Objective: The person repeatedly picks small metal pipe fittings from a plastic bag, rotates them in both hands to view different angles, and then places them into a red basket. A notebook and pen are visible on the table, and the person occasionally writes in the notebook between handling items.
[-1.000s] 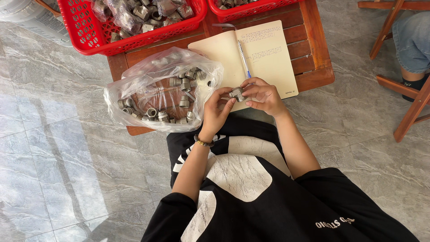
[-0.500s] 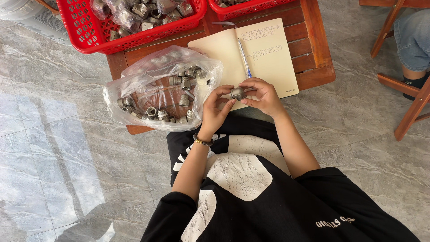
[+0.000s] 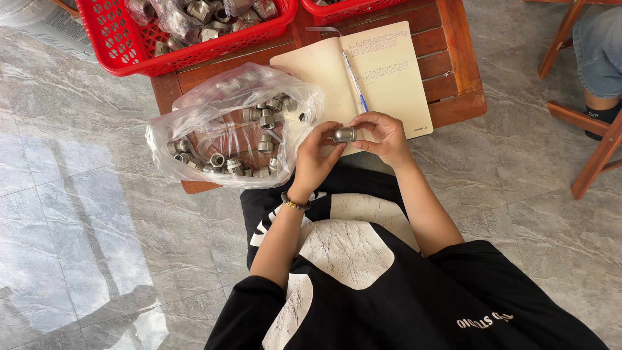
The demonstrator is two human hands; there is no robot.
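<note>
Head view, looking straight down at the lap and the near edge of a low wooden table [image 3: 453,97]. I see both hands raised together just over that edge, sharing one small grey metal fitting [image 3: 344,135], a short barrel-shaped piece lying sideways. The left hand [image 3: 314,159] has its fingers curled up to the fitting's left end, thumb side toward it; a beaded bracelet [image 3: 295,205] sits on that wrist. The right hand [image 3: 382,136] pinches the fitting's right end between narrowed fingertips. So both hands are closed on the same piece, which hangs in the air above the lower margin of an open notebook [image 3: 382,71]. A blue pen [image 3: 353,81] lies along the notebook's centre fold, just above the hands. To the left of the hands, touching the notebook's left page, is a clear plastic bag [image 3: 220,129] with its mouth open toward the hands, holding many similar grey fittings in a loose heap. At the far side of the table a red plastic basket [image 3: 129,45] holds more bagged fittings; a second red basket [image 3: 343,8] shows only by its edge at the top. At far right I note another person's leg beside a wooden stool [image 3: 599,142], well apart from the work. Floor is grey marbled tile [image 3: 78,214].
</note>
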